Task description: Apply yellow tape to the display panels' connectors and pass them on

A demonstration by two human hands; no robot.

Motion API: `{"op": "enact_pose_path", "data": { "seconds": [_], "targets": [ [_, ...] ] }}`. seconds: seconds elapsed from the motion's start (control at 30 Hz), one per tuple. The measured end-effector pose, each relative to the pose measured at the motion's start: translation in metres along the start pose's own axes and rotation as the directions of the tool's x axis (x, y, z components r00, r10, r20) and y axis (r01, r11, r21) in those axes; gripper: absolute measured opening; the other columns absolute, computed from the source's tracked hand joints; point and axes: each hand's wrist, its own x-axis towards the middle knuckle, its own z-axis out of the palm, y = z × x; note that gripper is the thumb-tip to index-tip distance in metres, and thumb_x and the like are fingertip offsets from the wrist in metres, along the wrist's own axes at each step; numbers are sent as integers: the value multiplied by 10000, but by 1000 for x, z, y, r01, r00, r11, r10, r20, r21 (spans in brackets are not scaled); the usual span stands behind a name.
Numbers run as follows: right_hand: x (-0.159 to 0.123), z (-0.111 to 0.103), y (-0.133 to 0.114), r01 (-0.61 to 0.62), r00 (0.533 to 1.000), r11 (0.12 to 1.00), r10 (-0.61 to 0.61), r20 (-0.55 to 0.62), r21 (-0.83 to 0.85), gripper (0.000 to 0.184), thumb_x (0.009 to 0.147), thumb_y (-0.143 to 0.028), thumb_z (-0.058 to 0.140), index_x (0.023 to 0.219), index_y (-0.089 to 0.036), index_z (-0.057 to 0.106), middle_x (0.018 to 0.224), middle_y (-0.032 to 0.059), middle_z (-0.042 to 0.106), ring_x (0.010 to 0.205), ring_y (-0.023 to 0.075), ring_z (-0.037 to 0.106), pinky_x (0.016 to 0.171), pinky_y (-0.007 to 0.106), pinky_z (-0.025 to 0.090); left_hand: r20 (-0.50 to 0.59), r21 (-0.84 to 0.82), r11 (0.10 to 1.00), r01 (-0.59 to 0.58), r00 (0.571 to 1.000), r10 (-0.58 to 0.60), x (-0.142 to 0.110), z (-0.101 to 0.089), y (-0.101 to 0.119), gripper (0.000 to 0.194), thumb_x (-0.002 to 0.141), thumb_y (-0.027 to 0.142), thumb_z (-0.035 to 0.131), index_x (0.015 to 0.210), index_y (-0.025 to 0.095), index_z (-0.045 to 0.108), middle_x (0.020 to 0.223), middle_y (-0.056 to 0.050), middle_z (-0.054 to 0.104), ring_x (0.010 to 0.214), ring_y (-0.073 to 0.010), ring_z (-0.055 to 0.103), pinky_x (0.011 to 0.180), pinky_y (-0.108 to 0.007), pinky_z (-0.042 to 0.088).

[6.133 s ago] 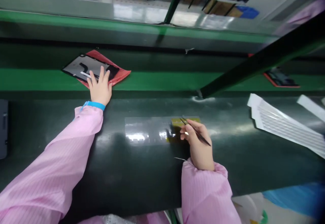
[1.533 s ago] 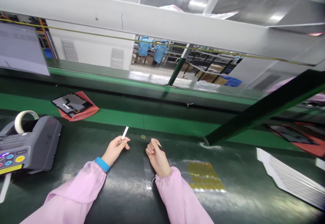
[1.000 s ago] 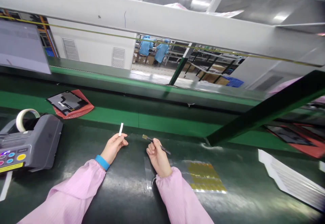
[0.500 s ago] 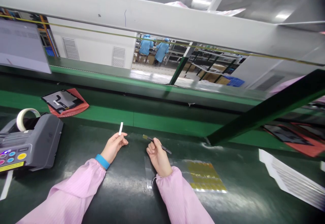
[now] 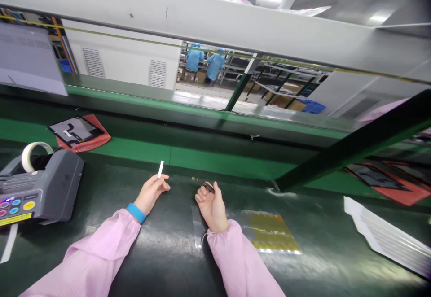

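Observation:
Between the thumb and fingers of my left hand [image 5: 152, 194] a short white strip [image 5: 160, 168] is pinched, pointing upward. My right hand [image 5: 213, 205] is closed round a pair of dark tweezers [image 5: 208, 186], whose tips point left toward my left hand. At those tips sits a small yellowish piece [image 5: 194, 179], turned nearly edge-on. Beneath and to the right of my right wrist lies a clear sheet carrying rows of amber film pieces [image 5: 274, 232]. The two hands are apart, above the dark green bench.
A grey tape dispenser [image 5: 57, 189] with a tape roll [image 5: 28, 158] stands at left. Behind it, a dark panel [image 5: 76, 131] lies on red wrap. A green post [image 5: 353, 140] slants across the right, near a ridged white tray [image 5: 387, 238]. Two people in blue [image 5: 215, 65] are far off.
My right hand has turned, and the tweezers have rotated with it, so the yellowish piece shows narrower. My left hand stays nearly still with the white strip. The view has shifted slightly.

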Motion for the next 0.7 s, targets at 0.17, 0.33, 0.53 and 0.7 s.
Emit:
{"op": "enact_pose_path", "data": {
  "seconds": [0.17, 0.33, 0.53, 0.7],
  "targets": [
    [1, -1, 1, 4, 1000, 1000, -4, -17, 5, 288, 726, -442, 752, 772, -240, 552, 541, -86, 406, 454, 88, 336, 445, 241, 278, 0, -3, 1000, 3, 1000, -3, 0, 0, 1, 286, 965, 342, 621, 1167, 140, 615, 1129, -80, 649, 947, -198, 661, 820, -388, 581],
    [-2, 0, 1, 19, 1000, 1000, -19, -16, -14, 282, 743, -414, 748, 779, -251, 522, 519, -96, 402, 435, 87, 329, 435, 239, 265, -1, -12, 1000, 5, 1000, -5, 0, 1, 1, 282, 965, 338, 623, 1166, 140, 616, 1127, -79, 650, 944, -196, 661, 817, -386, 582],
    [-4, 2, -1, 54, 998, 998, -54, -10, -37, 302, 761, -476, 752, 850, -262, 559, 501, -108, 406, 413, 71, 327, 441, 231, 268, -3, -26, 1000, 9, 1000, -9, 0, 1, 1, 282, 965, 338, 623, 1166, 140, 615, 1129, -80, 650, 946, -197, 661, 819, -387, 581],
    [-4, 2, 0, 59, 998, 997, -60, -12, -57, 325, 759, -507, 759, 858, -251, 586, 491, -110, 404, 402, 65, 323, 434, 234, 268, -5, -32, 999, 12, 1000, -12, 0, 1, 2, 279, 965, 336, 623, 1163, 139, 616, 1123, -78, 651, 940, -195, 661, 814, -383, 582]
  ]
}}
